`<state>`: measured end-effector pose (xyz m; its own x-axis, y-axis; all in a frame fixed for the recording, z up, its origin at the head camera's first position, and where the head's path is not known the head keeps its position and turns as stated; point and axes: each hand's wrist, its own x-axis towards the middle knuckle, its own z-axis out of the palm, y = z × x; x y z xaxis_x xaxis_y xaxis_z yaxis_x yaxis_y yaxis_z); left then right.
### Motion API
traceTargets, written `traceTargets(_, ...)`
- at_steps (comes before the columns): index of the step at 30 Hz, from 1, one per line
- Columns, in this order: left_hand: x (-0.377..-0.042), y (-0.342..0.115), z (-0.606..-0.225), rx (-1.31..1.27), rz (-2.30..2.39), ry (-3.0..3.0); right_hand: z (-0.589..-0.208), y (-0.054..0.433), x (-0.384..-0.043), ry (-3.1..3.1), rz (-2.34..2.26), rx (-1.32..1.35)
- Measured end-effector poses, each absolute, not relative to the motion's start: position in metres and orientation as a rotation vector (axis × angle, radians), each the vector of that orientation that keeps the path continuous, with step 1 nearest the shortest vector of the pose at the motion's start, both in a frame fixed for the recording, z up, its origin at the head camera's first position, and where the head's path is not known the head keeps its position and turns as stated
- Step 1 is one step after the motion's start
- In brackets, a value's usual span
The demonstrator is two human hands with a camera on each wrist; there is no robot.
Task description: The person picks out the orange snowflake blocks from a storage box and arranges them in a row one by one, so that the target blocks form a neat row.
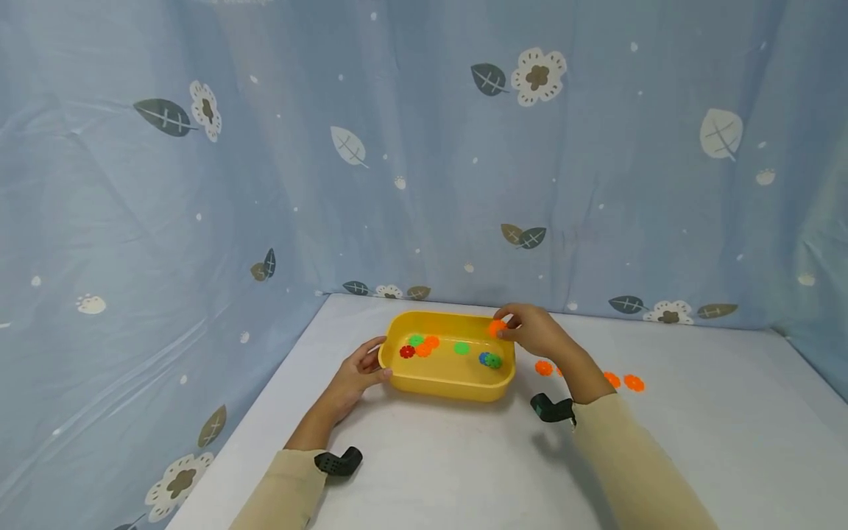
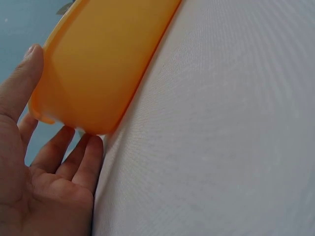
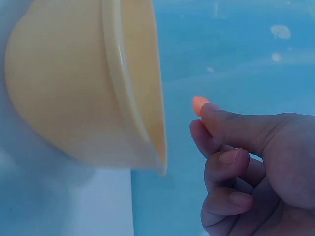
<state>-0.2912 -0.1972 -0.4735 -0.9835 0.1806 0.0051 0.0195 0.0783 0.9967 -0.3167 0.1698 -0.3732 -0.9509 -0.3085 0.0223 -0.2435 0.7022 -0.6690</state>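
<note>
A yellow plastic tub (image 1: pixel 440 386) stands on the white table, with several flower-shaped plastic discs in it: a red disc (image 1: pixel 407 352), orange and green ones at the left, a green disc (image 1: pixel 461 347) near the middle, and blue and green ones at the right. My left hand (image 1: pixel 358 375) holds the tub's left end, thumb at the rim and fingers against the end wall (image 2: pixel 93 98). Over the tub's back right corner, my right hand (image 1: pixel 533 330) pinches an orange flower-shaped disc (image 3: pixel 199 105) between thumb and index finger, above rim height.
To the right of the tub, several orange discs lie in a row on the table, among them one orange disc (image 1: pixel 544 368) near the tub and another orange disc (image 1: pixel 634 383) farther out. My right forearm partly covers the row. A blue patterned curtain (image 1: pixel 437 147) hangs behind the table.
</note>
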Motion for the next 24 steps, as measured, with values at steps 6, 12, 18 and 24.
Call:
traceTargets(6,-0.291,-0.197,-0.472,0.225,2.035,2.204,-0.373,0.191,-0.313,2.824,-1.073,-0.385)
traceTargets(12,-0.291,-0.199,-0.469,0.261,2.051,2.186,-0.375,0.209,-0.314,2.830,-1.048,-0.325)
traceTargets(18,-0.291,-0.199,-0.468,0.253,2.047,2.177,-0.381,0.229,-0.313,2.835,-1.053,-0.273)
traceTargets(24,-0.291,-0.197,-0.470,0.238,2.055,2.175,-0.388,0.251,-0.308,2.854,-1.033,-0.241)
